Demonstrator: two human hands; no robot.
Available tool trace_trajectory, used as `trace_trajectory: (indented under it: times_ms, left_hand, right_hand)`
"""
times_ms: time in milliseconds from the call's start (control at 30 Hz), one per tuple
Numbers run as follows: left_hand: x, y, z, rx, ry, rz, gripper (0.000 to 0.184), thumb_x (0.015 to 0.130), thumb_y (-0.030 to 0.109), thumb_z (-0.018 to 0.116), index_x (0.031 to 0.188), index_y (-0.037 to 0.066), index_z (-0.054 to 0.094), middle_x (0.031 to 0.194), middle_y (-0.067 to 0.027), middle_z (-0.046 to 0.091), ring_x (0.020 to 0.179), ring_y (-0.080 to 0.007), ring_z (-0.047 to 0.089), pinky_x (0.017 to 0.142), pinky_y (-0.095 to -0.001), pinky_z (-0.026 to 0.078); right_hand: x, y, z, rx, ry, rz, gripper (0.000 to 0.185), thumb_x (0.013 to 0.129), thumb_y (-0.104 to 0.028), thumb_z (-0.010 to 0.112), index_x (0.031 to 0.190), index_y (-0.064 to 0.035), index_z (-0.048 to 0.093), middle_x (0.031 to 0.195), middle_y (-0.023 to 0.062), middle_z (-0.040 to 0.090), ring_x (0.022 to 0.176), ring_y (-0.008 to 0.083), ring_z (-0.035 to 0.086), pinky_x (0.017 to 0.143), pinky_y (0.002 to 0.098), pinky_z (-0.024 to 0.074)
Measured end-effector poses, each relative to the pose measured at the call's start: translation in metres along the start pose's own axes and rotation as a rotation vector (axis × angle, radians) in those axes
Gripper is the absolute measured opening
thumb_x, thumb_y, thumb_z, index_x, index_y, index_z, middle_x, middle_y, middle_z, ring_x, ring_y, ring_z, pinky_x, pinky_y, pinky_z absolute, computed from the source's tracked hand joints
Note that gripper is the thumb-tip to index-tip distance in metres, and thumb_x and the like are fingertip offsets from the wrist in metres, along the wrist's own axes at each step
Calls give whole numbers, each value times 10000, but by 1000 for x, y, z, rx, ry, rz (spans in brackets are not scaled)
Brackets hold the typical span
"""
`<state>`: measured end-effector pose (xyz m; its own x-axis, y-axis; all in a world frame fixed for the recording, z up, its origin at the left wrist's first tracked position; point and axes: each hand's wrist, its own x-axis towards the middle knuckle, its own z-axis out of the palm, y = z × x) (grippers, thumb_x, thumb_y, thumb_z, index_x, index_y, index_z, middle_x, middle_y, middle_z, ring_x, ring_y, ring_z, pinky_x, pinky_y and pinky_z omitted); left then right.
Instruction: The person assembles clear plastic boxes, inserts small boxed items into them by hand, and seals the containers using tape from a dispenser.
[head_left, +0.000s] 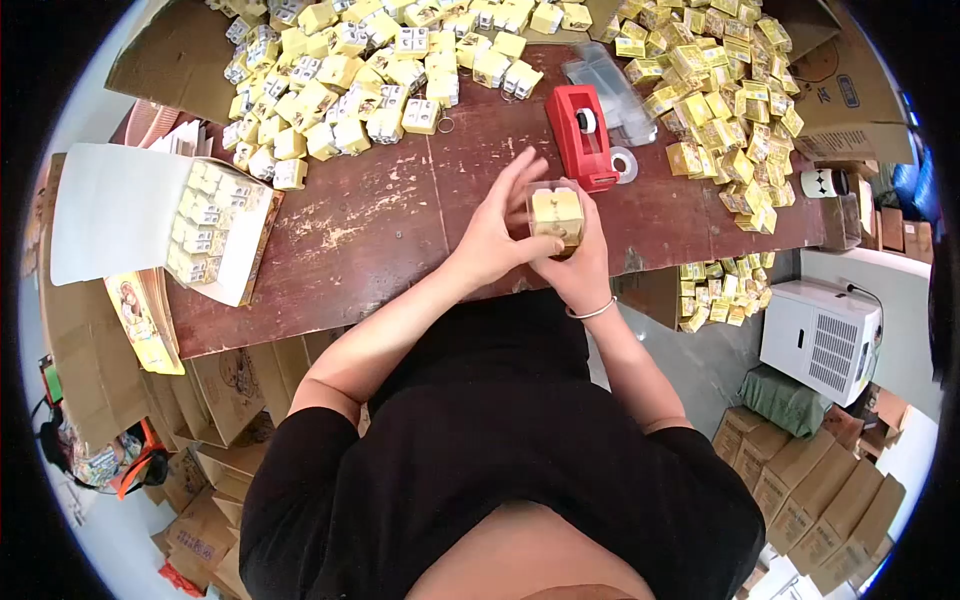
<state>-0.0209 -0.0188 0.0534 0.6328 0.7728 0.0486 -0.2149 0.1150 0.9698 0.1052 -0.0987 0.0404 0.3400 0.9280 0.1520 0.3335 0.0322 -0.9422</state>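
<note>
A small yellow box with a clear plastic cover (pixel 556 210) is between my two hands, just above the near edge of the table. My right hand (pixel 582 262) wraps round its right side and underside. My left hand (pixel 495 228) grips it from the left, with the thumb across its lower front and the fingers reaching up behind; these fingers are slightly blurred. Just beyond the hands stands a red tape dispenser (pixel 582 140), and a loose roll of tape (pixel 623 165) lies beside it.
Piled yellow and white keychain cubes (pixel 370 80) cover the table's far left. Wrapped yellow boxes (pixel 725 100) heap up at the right. Flat clear plastic sleeves (pixel 610 90) lie behind the dispenser. An open white-lidded box (pixel 240 282) holding cubes sits at the left edge.
</note>
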Motion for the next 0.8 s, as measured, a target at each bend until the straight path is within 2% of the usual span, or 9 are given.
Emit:
trace_trajectory:
  times_ms: [133,167,233,333,367,567,667,733,800]
  left_hand:
    - [8,-24,-11,87,-105,-64,589,745,13,730,1275,53,475,1174,-44,582,1083,-116,556,939,-305,456]
    - [11,-31,-11,22,-66,-124,515,739,4,717,1205,65,506,1124,-39,586,1064,-115,558,928,-300,456]
    - [17,-49,-7,103,-75,-78,472,716,24,711,1150,67,531,1047,-45,609,997,-119,580,904,-300,470]
    - [36,-59,5,381,-164,280,553,673,71,769,1169,56,525,1221,-115,588,1102,-255,600,948,-348,467]
    - [39,-63,6,426,-207,304,593,650,108,807,1176,48,540,1351,-134,532,1180,-299,572,975,-370,461]
    - [53,-65,-2,433,-339,151,620,650,134,832,1197,35,558,1400,-100,511,1221,-263,552,999,-367,449]
    - [56,-64,-3,436,-361,127,603,661,120,823,1196,37,556,1402,-94,518,1224,-250,556,999,-362,447]
    - [55,-66,-1,431,-362,105,601,661,117,821,1195,40,557,1391,-94,528,1210,-250,568,991,-361,455]
    - [56,-66,-2,406,-323,165,591,666,112,816,1193,44,557,1383,-95,536,1192,-239,582,983,-354,460]
  right_hand:
    - [17,18,-58,100,-229,65,637,740,-28,756,1323,-13,501,1265,122,514,1131,186,553,871,317,522]
    - [24,25,-70,321,-68,210,483,790,-16,719,1251,-19,576,1177,88,578,1033,158,598,843,302,527]
    - [43,49,-81,11,163,148,303,824,-73,714,1118,-25,657,927,53,630,811,110,597,722,257,500]
    - [65,68,-76,-315,85,61,181,807,-119,748,955,-21,715,809,45,603,682,90,534,620,237,438]
    - [67,72,-72,-153,130,128,135,795,-107,759,889,-16,726,790,28,584,664,88,504,605,235,414]
    - [54,48,-73,-6,311,87,94,798,-37,743,879,10,732,761,-18,547,666,46,451,582,204,353]
    - [39,55,-77,360,254,603,78,821,-55,725,874,0,738,754,-4,655,615,56,495,576,207,385]
    - [32,80,-71,266,270,505,116,825,-86,730,892,9,733,751,11,687,596,77,541,581,220,436]
    - [30,91,-72,-281,278,286,155,826,-98,735,919,26,724,767,17,694,612,98,572,595,243,475]
